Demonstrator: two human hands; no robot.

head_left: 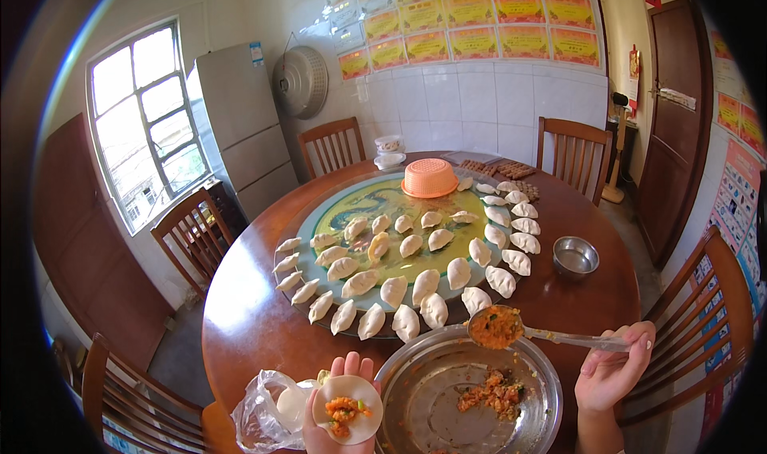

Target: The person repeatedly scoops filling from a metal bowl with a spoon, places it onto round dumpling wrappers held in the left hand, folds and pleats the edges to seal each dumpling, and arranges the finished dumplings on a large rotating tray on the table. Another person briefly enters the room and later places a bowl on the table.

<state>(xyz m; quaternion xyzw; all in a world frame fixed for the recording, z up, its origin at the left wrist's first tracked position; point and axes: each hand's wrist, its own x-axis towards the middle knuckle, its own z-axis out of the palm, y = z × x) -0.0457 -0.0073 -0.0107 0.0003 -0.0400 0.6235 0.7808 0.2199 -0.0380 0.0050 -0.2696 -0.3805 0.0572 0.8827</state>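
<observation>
On the palm of my left hand (353, 366) lies a round dumpling wrapper (372, 428), open and flat, with orange minced filling (345, 410) on it. The fingers show behind the wrapper's far edge. My right hand (613, 374) grips the handle of a metal spoon (563, 338). Its bowl, heaped with the same orange filling, is over the far rim of a large steel basin (407, 406). More filling (494, 394) sits in the basin's bottom. Left of my left hand is a clear plastic bag (257, 422) with pale wrappers or dough by it.
Folded dumplings (371, 321) ring a glass turntable (323, 222) on the round wooden table (240, 318). An upturned orange basket (430, 177) stands on its far side. A small steel bowl (575, 256) is at the right. Wooden chairs (703, 318) surround the table.
</observation>
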